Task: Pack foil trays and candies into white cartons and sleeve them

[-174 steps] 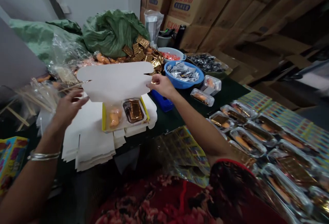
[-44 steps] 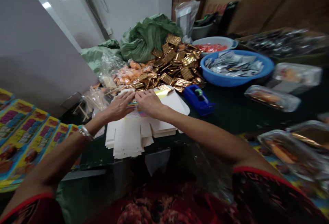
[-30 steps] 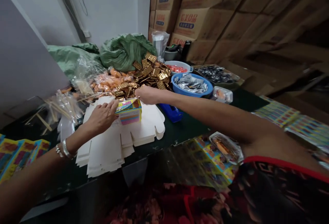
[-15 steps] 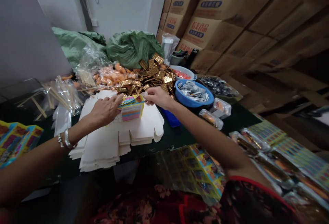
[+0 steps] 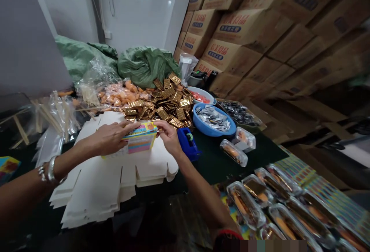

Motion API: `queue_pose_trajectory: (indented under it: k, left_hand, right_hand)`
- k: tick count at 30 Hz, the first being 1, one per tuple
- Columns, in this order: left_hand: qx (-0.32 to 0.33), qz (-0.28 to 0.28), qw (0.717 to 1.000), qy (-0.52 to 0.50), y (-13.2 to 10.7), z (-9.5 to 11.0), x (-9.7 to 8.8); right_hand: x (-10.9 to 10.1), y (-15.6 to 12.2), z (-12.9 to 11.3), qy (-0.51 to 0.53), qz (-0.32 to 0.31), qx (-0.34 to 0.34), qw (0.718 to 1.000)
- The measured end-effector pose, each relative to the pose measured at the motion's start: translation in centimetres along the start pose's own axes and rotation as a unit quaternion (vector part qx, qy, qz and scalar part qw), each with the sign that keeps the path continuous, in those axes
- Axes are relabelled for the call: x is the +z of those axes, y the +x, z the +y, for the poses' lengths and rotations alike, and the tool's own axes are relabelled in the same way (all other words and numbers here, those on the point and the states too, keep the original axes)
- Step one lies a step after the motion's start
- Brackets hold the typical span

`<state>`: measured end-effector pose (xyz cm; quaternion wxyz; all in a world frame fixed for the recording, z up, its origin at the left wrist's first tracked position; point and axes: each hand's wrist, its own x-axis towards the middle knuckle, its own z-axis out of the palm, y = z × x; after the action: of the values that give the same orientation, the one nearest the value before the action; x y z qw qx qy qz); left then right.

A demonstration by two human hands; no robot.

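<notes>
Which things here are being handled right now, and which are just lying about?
Handled:
bright striped cardboard box, held between the left hand and right hand
flat white cardboard box blanks, beneath it

Lying about:
blue tape dispenser
gold foil sachets
blue plastic basin

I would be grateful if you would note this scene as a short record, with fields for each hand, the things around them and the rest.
Left: left hand clasps a brightly printed box.
Right: right hand at the box's right end; contact unclear.
Things: stack of flat white die-cut card blanks under the box; blue tape dispenser beside the right hand.
Rest: pile of gold sachets; blue basin of silver sachets; clear food trays; stacked cardboard cartons; green sack.
</notes>
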<state>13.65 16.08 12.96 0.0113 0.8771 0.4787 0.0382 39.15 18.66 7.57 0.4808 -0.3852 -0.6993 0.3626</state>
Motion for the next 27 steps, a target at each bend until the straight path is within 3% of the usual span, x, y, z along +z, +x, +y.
queue_pose_trajectory:
  k: [3, 8, 12, 14, 16, 18, 19, 21, 23, 24, 27]
  left_hand:
    - [-0.013, -0.038, 0.999, -0.015, 0.1, 0.2, -0.1]
    - [-0.026, -0.051, 0.998, 0.009, 0.2, 0.5, -0.3]
    - [0.01, -0.019, 0.998, 0.065, -0.4, 0.4, 0.1]
    - [0.04, 0.009, 0.994, 0.098, -1.1, 0.5, 0.2]
    - [0.05, 0.035, 0.988, 0.139, -2.0, 0.7, 0.2]
    - [0.038, 0.058, 0.981, 0.179, -2.5, 0.8, 0.0]
    - [0.03, 0.066, 0.978, 0.194, -2.7, 0.8, 0.0]
    - [0.019, 0.069, 0.975, 0.21, -2.6, 0.8, 0.0]
    - [0.012, 0.061, 0.975, 0.212, -2.4, 0.8, 0.0]
    - [0.009, 0.055, 0.976, 0.21, -2.3, 0.9, 0.1]
    - [0.0, 0.047, 0.978, 0.201, -2.1, 1.0, 0.1]
  right_hand:
    - [0.3, -0.7, 0.2, -0.056, 0.019, -0.05, 0.997]
    - [0.6, -1.5, -0.5, -0.045, -0.01, -0.092, 0.995]
    - [2.6, -1.4, -0.2, -0.076, 0.03, -0.171, 0.982]
    - [3.4, -1.3, -0.3, -0.088, 0.035, -0.179, 0.979]
    - [2.8, -1.3, -0.6, -0.111, 0.016, -0.145, 0.983]
    - [0.6, -2.1, -1.0, -0.128, 0.013, -0.104, 0.986]
    - [-1.0, -3.0, -1.1, -0.134, 0.045, -0.078, 0.987]
    - [-4.8, -5.3, -0.9, -0.141, 0.183, 0.033, 0.972]
    - [-8.4, -7.9, -0.2, -0.138, 0.312, 0.185, 0.922]
    - [-9.8, -8.8, 0.3, -0.131, 0.338, 0.249, 0.898]
    - [-12.5, -9.9, 2.1, -0.099, 0.289, 0.347, 0.887]
